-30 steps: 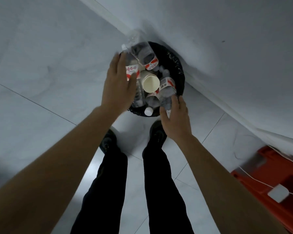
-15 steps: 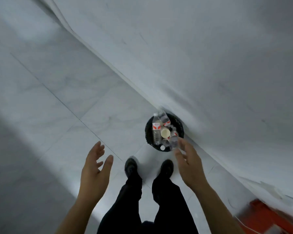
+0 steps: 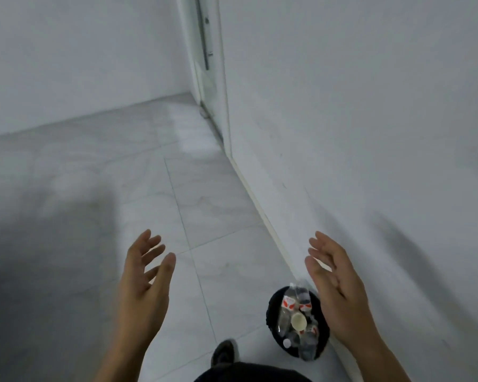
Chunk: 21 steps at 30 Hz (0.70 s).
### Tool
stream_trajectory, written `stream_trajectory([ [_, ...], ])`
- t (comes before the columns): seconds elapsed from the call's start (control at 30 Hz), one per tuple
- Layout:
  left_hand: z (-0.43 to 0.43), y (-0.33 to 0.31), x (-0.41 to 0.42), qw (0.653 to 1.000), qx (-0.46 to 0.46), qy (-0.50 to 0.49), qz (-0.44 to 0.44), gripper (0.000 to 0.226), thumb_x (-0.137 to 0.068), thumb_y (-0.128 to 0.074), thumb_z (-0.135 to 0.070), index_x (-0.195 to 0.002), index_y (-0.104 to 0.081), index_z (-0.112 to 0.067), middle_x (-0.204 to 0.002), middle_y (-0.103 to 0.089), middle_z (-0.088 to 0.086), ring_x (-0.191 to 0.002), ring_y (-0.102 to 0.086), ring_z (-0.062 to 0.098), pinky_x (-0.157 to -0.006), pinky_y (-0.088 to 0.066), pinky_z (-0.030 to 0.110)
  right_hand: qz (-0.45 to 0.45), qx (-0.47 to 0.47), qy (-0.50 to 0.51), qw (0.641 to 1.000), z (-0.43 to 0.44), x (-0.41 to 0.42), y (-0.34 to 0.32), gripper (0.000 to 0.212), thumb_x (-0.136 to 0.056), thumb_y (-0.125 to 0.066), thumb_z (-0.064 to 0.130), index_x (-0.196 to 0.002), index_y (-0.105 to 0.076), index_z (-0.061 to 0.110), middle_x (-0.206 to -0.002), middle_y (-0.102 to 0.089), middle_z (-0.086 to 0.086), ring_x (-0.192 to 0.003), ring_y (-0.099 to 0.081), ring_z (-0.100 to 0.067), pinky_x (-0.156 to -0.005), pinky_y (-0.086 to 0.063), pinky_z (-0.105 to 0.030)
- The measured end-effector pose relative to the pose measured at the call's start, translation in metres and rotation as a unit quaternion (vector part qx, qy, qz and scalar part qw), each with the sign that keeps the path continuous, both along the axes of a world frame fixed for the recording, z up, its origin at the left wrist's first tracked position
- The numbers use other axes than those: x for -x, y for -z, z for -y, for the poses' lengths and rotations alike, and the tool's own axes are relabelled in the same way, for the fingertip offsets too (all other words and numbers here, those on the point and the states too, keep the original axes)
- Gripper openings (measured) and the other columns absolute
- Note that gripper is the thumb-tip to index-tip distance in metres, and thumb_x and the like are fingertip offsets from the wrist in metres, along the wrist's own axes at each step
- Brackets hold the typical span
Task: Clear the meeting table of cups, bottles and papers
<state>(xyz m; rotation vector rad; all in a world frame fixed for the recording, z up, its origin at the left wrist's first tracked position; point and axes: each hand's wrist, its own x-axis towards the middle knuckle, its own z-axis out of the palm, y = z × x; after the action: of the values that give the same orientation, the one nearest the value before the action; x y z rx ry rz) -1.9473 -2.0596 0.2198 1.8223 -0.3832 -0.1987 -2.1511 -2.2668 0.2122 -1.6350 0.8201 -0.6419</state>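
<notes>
Your black bin (image 3: 271, 312) sat at five o'clock by the wall, heaped past its rim with clear bottles (image 3: 288, 301) and a paper cup (image 3: 298, 323). The pile could have spilled, I judge: one bottle overhung the bin's six o'clock edge, and your shoe (image 3: 223, 351) stood near. Your left hand (image 3: 144, 282) and right hand (image 3: 334, 288) hung empty, fingers loosely spread.

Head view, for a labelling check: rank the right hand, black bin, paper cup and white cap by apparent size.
The right hand and black bin: alike, hand nearer, unranked.
Then paper cup.
Then white cap.
</notes>
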Motion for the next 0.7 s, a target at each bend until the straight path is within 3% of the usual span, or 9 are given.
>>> stream_trajectory([
  [0.1, -0.014, 0.01, 0.043, 0.998, -0.009, -0.057, -0.014, 0.05, -0.093, -0.061, -0.018, -0.138, -0.043, -0.029, -0.132, -0.058, -0.009, -0.119, -0.059, 0.005, -0.093, -0.049, 0.031, -0.005, -0.021, -0.059, 0.998, 0.009, 0.008, 0.008, 0.043, -0.096, -0.061, 0.019, -0.135, -0.051, 0.035, -0.13, -0.061, 0.018, -0.12, -0.058, 0.002, -0.092, -0.048, -0.019],
  [0.27, -0.053, 0.031, 0.101, 0.989, -0.061, -0.125, -0.051, 0.052, -0.091, -0.064, -0.014, -0.136, -0.044, -0.032, -0.13, -0.057, -0.01, -0.118, -0.059, 0.006, -0.09, -0.051, 0.029, -0.044, -0.051, -0.142, 0.987, 0.0, 0.002, 0.043, 0.047, -0.094, -0.065, 0.019, -0.137, -0.05, 0.033, -0.13, -0.06, 0.018, -0.118, -0.057, 0.005, -0.091, -0.05, -0.021],
  [0.37, -0.086, 0.025, 0.112, 0.977, -0.076, -0.188, -0.069, 0.054, -0.091, -0.064, -0.013, -0.138, -0.042, -0.028, -0.129, -0.057, -0.009, -0.117, -0.058, 0.006, -0.087, -0.048, 0.026, -0.066, -0.061, -0.205, 0.975, -0.016, -0.019, 0.05, 0.049, -0.093, -0.066, 0.02, -0.139, -0.049, 0.031, -0.131, -0.06, 0.017, -0.116, -0.057, 0.005, -0.086, -0.049, -0.013],
  [0.7, -0.161, 0.063, 0.024, 0.925, -0.046, -0.363, -0.096, 0.055, -0.091, -0.063, -0.011, -0.141, -0.042, -0.023, -0.125, -0.058, -0.008, -0.114, -0.059, 0.009, -0.082, -0.046, 0.02, -0.114, -0.023, -0.371, 0.921, -0.085, -0.205, 0.071, 0.046, -0.092, -0.069, 0.021, -0.133, -0.053, 0.033, -0.127, -0.061, 0.022, -0.115, -0.058, 0.007, -0.087, -0.048, -0.017],
])
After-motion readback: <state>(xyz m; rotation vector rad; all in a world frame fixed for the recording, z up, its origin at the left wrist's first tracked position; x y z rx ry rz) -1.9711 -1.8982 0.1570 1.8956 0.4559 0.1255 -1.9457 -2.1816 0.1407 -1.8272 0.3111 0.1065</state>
